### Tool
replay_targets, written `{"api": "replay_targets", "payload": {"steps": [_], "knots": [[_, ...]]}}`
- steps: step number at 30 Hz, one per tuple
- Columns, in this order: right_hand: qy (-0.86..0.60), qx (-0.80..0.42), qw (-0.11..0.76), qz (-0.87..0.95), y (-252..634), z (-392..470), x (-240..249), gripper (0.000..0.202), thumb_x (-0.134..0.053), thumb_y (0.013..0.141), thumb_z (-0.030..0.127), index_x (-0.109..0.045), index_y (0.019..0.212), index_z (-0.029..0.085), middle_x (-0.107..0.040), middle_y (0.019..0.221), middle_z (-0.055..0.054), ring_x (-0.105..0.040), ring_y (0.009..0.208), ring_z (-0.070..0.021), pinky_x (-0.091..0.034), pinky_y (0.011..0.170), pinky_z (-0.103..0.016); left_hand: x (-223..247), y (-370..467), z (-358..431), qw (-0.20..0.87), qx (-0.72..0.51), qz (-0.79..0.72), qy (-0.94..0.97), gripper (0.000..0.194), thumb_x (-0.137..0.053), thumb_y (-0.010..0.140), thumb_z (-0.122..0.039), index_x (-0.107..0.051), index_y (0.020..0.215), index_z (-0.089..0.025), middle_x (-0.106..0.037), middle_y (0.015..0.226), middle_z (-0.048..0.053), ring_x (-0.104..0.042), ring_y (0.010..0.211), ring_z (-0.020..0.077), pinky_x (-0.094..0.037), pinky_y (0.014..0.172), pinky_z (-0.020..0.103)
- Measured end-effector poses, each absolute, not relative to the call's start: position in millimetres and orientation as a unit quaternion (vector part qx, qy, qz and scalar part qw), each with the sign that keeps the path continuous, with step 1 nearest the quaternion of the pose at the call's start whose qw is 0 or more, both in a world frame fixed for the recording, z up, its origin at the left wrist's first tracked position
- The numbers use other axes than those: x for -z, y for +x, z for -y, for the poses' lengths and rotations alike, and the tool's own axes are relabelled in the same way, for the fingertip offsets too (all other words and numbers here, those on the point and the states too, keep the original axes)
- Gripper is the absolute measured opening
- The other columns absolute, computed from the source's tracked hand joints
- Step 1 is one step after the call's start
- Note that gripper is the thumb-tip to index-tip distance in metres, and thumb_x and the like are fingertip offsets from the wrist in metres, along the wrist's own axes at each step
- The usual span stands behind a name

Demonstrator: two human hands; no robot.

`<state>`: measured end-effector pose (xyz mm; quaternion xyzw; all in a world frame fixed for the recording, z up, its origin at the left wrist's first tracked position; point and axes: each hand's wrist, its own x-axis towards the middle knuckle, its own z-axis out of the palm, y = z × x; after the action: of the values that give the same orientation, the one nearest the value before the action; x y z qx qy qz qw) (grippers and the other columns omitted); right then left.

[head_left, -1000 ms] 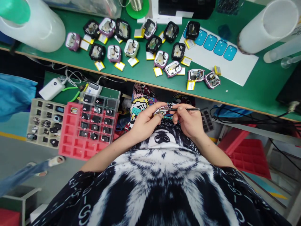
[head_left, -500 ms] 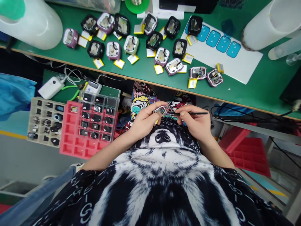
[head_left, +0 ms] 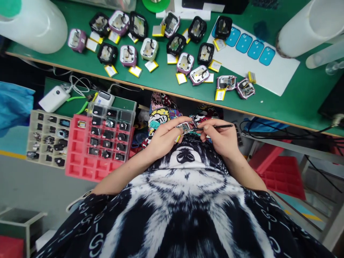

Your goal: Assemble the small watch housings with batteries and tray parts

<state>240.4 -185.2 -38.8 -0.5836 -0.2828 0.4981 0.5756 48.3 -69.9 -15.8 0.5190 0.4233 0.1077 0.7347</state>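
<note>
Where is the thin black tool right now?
In the head view, the thin black tool lies in the right hand, just below the green table's edge, tip at the small casing in the left hand.

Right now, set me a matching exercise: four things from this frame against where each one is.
Things:
1. small open device
2. thin dark tool
3. red compartment tray
4. white sheet with blue stickers

Places:
A. on the green bench, right part
B. in the right hand
C. below the bench edge, on the left
D. in the left hand

Pairs: 1-D, 2-B, 3-C, 4-A
</note>
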Motion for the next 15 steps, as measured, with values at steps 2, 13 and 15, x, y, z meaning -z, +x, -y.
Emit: {"api": "replay_targets", "payload": {"steps": [2, 13, 15], "knots": [[-0.553, -0.539, 0.585, 0.246, 243.5, 182.7, 43.5, 0.024, -0.087, 0.096, 0.047, -0.087, 0.097, 0.024, -0.079, 0.076, -0.004, -0.067, 0.056, -0.0139, -0.057, 0.053, -0.026, 16.3, 47.4, 69.6, 0.748, -0.109, -0.415, 0.506, 0.04, -0.064, 0.094, -0.023, -0.082, 0.129, -0.02, -0.072, 0.079, 0.001, -0.058, 0.064, 0.0138, -0.044, 0.062, 0.026], [-0.45, -0.612, 0.593, 0.266, 256.5, 186.7, 38.8, 0.025, -0.093, 0.09, 0.048, -0.086, 0.093, 0.024, -0.078, 0.083, -0.005, -0.064, 0.051, -0.0138, -0.054, 0.049, -0.028, 22.2, 48.3, 65.0, 0.805, -0.099, -0.408, 0.42, 0.04, -0.068, 0.087, -0.022, -0.084, 0.123, -0.022, -0.083, 0.109, 0.006, -0.065, 0.068, 0.0145, -0.046, 0.057, 0.026], [-0.48, -0.553, 0.612, 0.298, 265.1, 195.1, 26.5, 0.027, -0.092, 0.09, 0.051, -0.086, 0.093, 0.026, -0.075, 0.084, -0.004, -0.063, 0.052, -0.0147, -0.052, 0.047, -0.03, 21.9, 48.9, 63.2, 0.821, -0.106, -0.397, 0.396, 0.04, -0.067, 0.086, -0.021, -0.084, 0.122, -0.021, -0.083, 0.11, 0.008, -0.064, 0.065, 0.0143, -0.046, 0.057, 0.027]]}}
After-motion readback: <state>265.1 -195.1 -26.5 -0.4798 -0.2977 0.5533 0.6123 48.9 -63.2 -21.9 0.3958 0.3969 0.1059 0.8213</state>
